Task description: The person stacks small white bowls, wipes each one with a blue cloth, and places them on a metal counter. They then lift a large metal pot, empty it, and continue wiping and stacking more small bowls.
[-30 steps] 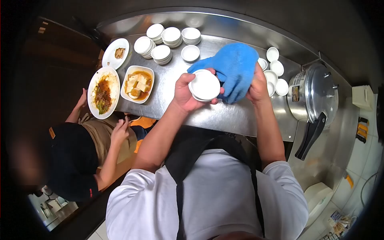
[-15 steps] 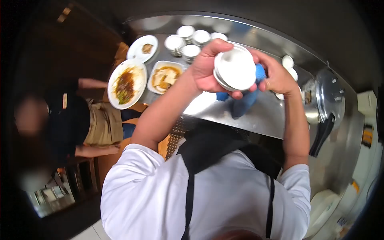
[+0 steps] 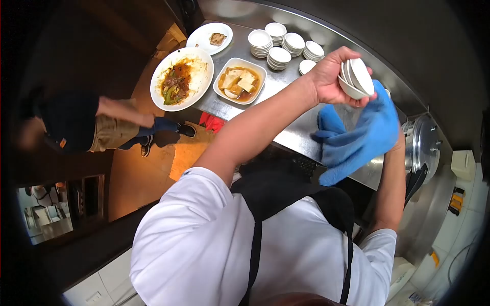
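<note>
My left hand (image 3: 329,77) grips a few small white bowls (image 3: 361,76), nested and tipped on their side, thumb over the top and fingers underneath. Just below and to the right, a blue cloth (image 3: 360,143) drapes over my right hand (image 3: 400,137), covering nearly all of its fingers. The upper part of the cloth comes right up to the rim of the bowls. Behind my left forearm, stacks of matching white bowls (image 3: 279,57) stand on the steel counter (image 3: 291,133).
At the counter's left are a plate of sauced food leftovers (image 3: 203,76), a square dish of tofu in broth (image 3: 260,76) and a plate with a small piece of food (image 3: 224,45). A metal pot (image 3: 427,137) stands right. A person (image 3: 76,122) is at left.
Both hands have shifted right. The bowls have turned from facing me to tilted sideways, my right hand has come off them, and the blue cloth now hangs spread over it.
</note>
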Action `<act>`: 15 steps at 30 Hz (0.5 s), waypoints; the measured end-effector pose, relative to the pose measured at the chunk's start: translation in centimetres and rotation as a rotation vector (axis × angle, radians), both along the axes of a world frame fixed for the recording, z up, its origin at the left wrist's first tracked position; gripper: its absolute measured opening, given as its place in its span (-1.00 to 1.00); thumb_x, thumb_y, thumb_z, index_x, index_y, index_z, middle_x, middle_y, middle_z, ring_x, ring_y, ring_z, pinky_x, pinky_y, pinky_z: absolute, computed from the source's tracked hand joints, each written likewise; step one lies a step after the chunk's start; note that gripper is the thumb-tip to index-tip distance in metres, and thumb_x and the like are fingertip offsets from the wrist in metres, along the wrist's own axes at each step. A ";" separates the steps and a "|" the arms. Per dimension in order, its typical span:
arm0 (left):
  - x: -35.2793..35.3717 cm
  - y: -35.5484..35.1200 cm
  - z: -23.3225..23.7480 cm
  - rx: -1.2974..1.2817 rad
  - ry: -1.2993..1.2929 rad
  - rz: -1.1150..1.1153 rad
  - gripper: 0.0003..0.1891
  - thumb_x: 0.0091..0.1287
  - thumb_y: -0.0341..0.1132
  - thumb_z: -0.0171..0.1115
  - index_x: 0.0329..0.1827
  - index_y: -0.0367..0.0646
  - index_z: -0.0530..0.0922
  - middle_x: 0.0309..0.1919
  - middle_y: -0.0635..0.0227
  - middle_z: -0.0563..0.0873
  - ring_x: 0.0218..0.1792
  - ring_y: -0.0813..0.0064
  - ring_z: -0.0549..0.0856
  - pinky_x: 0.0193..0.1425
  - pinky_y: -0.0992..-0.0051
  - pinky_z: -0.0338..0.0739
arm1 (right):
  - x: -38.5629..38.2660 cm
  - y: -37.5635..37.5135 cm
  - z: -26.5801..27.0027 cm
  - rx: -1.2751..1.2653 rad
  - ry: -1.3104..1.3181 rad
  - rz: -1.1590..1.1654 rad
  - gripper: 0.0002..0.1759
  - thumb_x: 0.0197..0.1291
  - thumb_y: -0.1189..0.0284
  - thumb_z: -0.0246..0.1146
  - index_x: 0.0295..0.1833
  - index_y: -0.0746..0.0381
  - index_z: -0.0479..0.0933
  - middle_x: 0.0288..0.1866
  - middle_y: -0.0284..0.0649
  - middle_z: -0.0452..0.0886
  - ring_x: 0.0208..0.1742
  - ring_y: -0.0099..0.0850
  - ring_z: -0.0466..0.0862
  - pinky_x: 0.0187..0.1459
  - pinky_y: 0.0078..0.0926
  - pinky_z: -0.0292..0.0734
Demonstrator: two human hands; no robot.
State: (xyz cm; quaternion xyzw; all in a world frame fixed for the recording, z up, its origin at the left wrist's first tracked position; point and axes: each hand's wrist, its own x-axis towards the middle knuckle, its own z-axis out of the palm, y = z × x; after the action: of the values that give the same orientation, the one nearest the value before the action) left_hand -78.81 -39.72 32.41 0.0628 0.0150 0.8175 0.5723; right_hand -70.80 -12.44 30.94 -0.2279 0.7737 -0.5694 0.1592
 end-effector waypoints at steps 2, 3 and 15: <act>-0.2 -0.1 -1.5 -0.058 -0.034 0.089 -0.45 0.25 0.06 0.26 0.08 -0.26 0.55 -0.02 -0.14 0.62 0.04 -0.21 0.61 0.05 -0.04 0.57 | 0.2 0.4 0.5 -0.282 -0.083 -0.296 -0.55 0.36 0.20 0.20 0.23 0.26 0.49 0.13 -0.21 0.60 0.16 -0.30 0.58 0.19 -0.29 0.52; 0.1 -0.6 -2.6 -0.100 -0.031 0.178 -0.47 0.28 0.09 0.23 0.07 -0.21 0.56 0.01 -0.10 0.61 0.05 -0.19 0.61 0.09 -0.03 0.55 | 0.6 0.7 0.5 -0.429 -0.105 -0.409 -0.54 0.36 0.19 0.20 0.23 0.26 0.49 0.13 -0.20 0.60 0.16 -0.30 0.58 0.20 -0.28 0.52; 3.5 -2.5 -9.3 -0.642 0.418 0.552 -0.71 0.45 -0.24 0.14 0.17 -0.08 0.45 0.02 0.33 0.62 0.06 0.47 0.66 0.14 0.37 0.62 | 1.0 -13.4 -10.1 -0.121 -0.218 -0.569 -0.63 0.33 0.35 0.22 0.17 0.28 0.52 0.05 -0.19 0.63 0.04 -0.33 0.61 0.08 -0.34 0.51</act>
State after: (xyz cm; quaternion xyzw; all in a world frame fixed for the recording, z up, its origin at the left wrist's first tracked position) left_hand -75.26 -42.18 23.08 0.0397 0.3978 0.8631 0.3086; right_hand -69.84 -25.88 20.80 0.0512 0.7496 -0.6570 0.0614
